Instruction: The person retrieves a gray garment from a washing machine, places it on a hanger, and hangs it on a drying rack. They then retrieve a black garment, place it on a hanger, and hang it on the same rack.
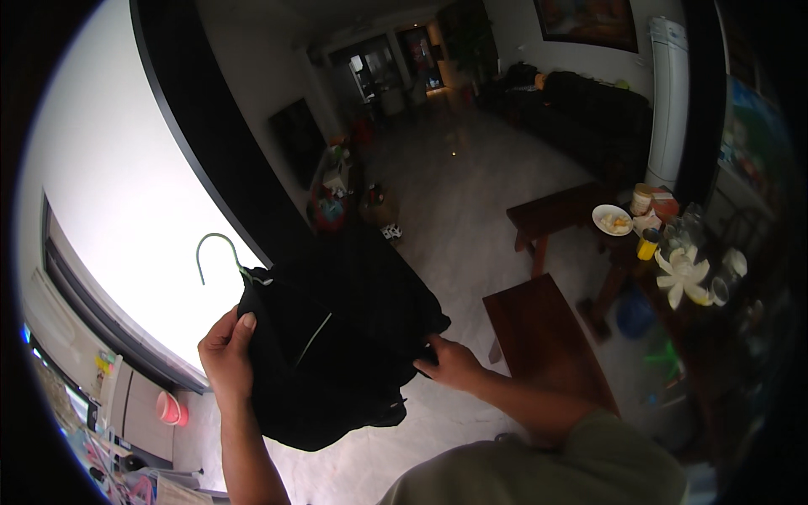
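Note:
A black garment (341,353) hangs in front of me, spread between my two hands. A hanger with a curved hook (218,237) sticks out at its upper left; the rest of the hanger is mostly hidden by the cloth. My left hand (230,347) pinches the garment's left edge just below the hook, thumb on top. My right hand (448,363) grips the cloth at its right edge. A thin pale line shows on the dark fabric.
Wooden benches (546,328) stand at the right beside a dark table holding a white plate of food (612,220), a yellow can (647,244), glasses and a white flower-shaped item (683,276). A pink bucket (172,409) stands lower left, beyond a dark door frame (202,126).

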{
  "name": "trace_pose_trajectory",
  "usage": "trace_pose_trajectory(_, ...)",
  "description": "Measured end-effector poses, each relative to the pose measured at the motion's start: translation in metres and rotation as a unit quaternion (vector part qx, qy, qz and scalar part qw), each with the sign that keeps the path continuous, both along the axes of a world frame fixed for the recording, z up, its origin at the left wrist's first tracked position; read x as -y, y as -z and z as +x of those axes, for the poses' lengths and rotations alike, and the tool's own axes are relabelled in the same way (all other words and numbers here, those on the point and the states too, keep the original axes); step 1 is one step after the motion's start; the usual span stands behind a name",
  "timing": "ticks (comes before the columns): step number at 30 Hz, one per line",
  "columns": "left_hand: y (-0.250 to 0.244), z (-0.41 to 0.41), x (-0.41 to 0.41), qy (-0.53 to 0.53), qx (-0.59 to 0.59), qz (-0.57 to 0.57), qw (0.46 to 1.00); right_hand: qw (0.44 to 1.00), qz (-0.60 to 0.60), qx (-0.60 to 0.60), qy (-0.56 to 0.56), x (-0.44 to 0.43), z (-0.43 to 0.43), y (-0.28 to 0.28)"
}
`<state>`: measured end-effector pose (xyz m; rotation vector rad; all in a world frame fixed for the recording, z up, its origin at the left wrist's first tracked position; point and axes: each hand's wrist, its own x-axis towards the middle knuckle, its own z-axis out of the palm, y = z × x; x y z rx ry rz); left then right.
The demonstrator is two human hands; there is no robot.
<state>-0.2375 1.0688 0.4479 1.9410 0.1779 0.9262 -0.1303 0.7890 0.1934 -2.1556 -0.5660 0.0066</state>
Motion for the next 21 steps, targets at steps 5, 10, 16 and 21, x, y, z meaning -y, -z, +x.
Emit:
trace_pose_trajectory(5,0.005,-0.003,-0.010,0.002,0.020,-0.004,1.000,0.981,0.144,0.124,0.031,0.008,-0.005,0.020)
trace_pose_trajectory(10,0.009,-0.003,-0.011,0.000,0.036,-0.029,0.999,0.996,0.073,0.047,0.025,0.038,-0.002,0.043)
trace_pose_trajectory(16,0.004,-0.001,-0.009,0.014,0.032,-0.036,0.999,0.977,0.167,-0.124,0.042,0.047,0.002,0.026)
trace_pose_trajectory(21,0.004,0.016,-0.005,0.032,0.057,-0.062,0.996,0.960,0.257,-0.106,-0.026,0.071,0.002,0.021)
